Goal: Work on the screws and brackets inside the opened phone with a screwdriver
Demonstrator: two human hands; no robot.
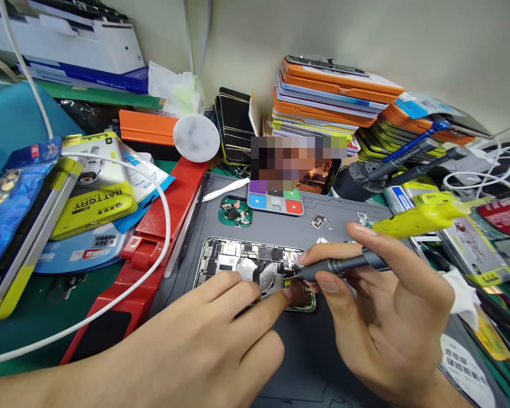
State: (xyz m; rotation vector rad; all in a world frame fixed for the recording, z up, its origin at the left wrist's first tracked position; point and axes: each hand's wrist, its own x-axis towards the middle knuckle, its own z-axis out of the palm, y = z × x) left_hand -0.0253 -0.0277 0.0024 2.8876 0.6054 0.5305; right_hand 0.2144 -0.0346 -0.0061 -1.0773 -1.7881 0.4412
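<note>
Right hand [386, 309] pinches grey screwdriver [342, 266], left hand [208, 337] lies half-curled on opened phone [250, 266], silvery circuitry bare

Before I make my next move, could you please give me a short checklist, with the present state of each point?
1. Opened phone lying on the grey mat: ok.
2. Left grip at the phone: ok, its fingers rest over the near side.
3. Right grip around the grey tool: ok, held between thumb and fingers.
4. Tip of the tool properly seated: cannot tell, the contact is too small to see.
5. White cable away from the phone: ok, it loops to the left of it.
6. Small metal parts contained: not ok, they lie loose on the mat behind the phone.
</note>
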